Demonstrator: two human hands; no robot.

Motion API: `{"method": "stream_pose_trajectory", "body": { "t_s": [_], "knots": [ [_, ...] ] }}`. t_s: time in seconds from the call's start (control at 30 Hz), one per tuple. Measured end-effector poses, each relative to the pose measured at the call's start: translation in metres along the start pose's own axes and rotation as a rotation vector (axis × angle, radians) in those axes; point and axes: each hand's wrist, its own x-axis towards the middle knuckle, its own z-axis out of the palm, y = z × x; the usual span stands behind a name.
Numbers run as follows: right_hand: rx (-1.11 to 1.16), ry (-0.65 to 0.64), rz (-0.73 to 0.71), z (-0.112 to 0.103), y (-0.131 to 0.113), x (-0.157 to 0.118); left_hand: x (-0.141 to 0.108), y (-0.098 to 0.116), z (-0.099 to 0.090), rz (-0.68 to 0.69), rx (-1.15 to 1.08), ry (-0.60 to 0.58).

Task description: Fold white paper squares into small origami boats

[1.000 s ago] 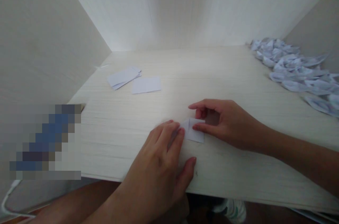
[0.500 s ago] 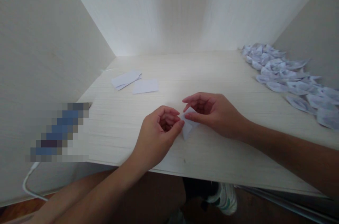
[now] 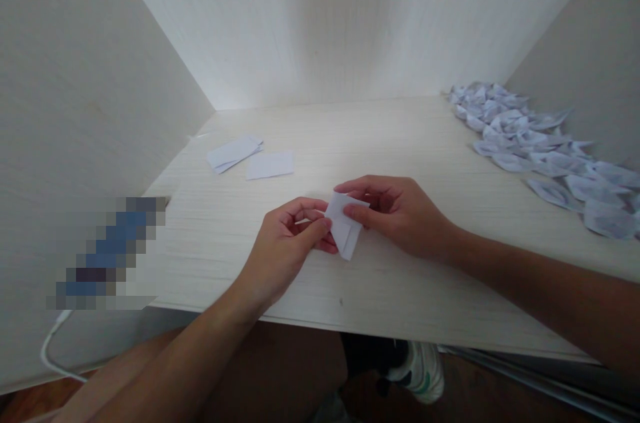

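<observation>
A small folded white paper [image 3: 344,226] is held up over the table between both hands, its lower end narrowing downward. My left hand [image 3: 290,233] pinches its left edge between thumb and fingers. On the right side, my right hand [image 3: 390,210] grips the same paper, thumb on its front face and fingers behind. Farther back on the left lie a few overlapping white paper rectangles [image 3: 234,153], and one single rectangle [image 3: 271,165] rests beside them.
Many folded white paper pieces [image 3: 515,130] lie in a long heap at the right. A pixelated blue object [image 3: 110,246] with a white cable [image 3: 47,346] is at the left. Walls enclose the pale table [image 3: 210,236] behind and at both sides.
The folded paper has turned so more of its face shows, and it now sits farther left. My left thumb has moved onto its left edge. The view has shifted slightly.
</observation>
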Motion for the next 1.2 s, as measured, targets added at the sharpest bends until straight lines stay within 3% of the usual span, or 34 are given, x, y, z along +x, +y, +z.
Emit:
{"method": "stream_pose_trajectory", "body": {
  "t_s": [0.33, 0.47, 0.53, 0.6, 0.7, 0.77, 0.9, 1.03, 1.2],
  "knots": [
    [-0.080, 0.008, 0.006, 0.006, -0.004, -0.004, -0.001, 0.000, 0.000, -0.009, 0.024, -0.045],
    [-0.184, -0.002, -0.075, 0.003, 0.001, -0.003, -0.003, 0.000, 0.002, 0.035, 0.175, -0.006],
    [-0.298, -0.004, -0.134, 0.000, 0.003, -0.002, -0.007, -0.001, 0.002, 0.128, 0.379, 0.036],
    [-0.411, -0.017, -0.162, -0.003, 0.004, -0.001, -0.013, -0.003, 0.003, 0.321, 0.677, 0.051],
    [-0.501, -0.050, -0.152, -0.005, 0.003, -0.001, -0.025, -0.008, 0.003, 0.673, 1.069, -0.063],
    [-0.534, -0.056, -0.156, -0.005, 0.002, -0.002, -0.033, -0.010, 0.004, 0.764, 1.200, -0.166],
    [-0.639, -0.053, -0.212, -0.004, 0.000, -0.004, -0.045, -0.010, 0.005, 0.710, 1.286, -0.254],
    [-0.743, -0.069, -0.254, -0.001, -0.001, -0.005, -0.051, -0.010, 0.005, 0.688, 1.300, -0.267],
    [-0.847, -0.002, -0.148, 0.005, -0.002, -0.003, -0.053, -0.011, 0.003, 0.737, 1.324, -0.280]
  ]
}}
